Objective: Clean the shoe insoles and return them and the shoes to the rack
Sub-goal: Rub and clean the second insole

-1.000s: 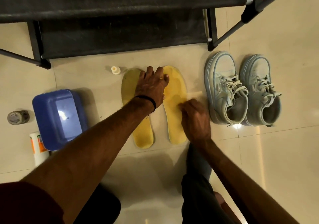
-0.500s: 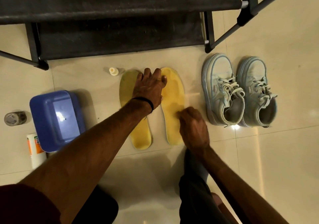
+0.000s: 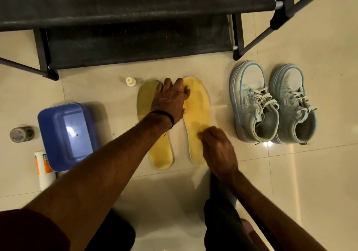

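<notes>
Two yellow insoles are laid side by side on the tiled floor [image 3: 290, 183], in front of the black shoe rack [image 3: 135, 43]. The left hand [image 3: 169, 100] is spread flat, fingers straight, across the toe ends of both: the left insole [image 3: 147, 103] is covered at its inner edge and the right insole [image 3: 199, 107] is touched by the thumb side. A black band is worn at that wrist. The right hand [image 3: 218, 150] is curled low on the right insole, near its heel half; what is held inside the fingers cannot be told. Just right of that hand, the pair of pale blue sneakers [image 3: 271, 105] is stood together, laces tied, toes toward the rack. Beyond the left hand's fingertips a small cream bottle cap [image 3: 130, 81] is seen. Well left of the left forearm a blue plastic basin [image 3: 65, 134] is placed, with a white-and-orange bottle [image 3: 43, 169] lying against its near side and a roll of tape [image 3: 21, 134] further left.
</notes>
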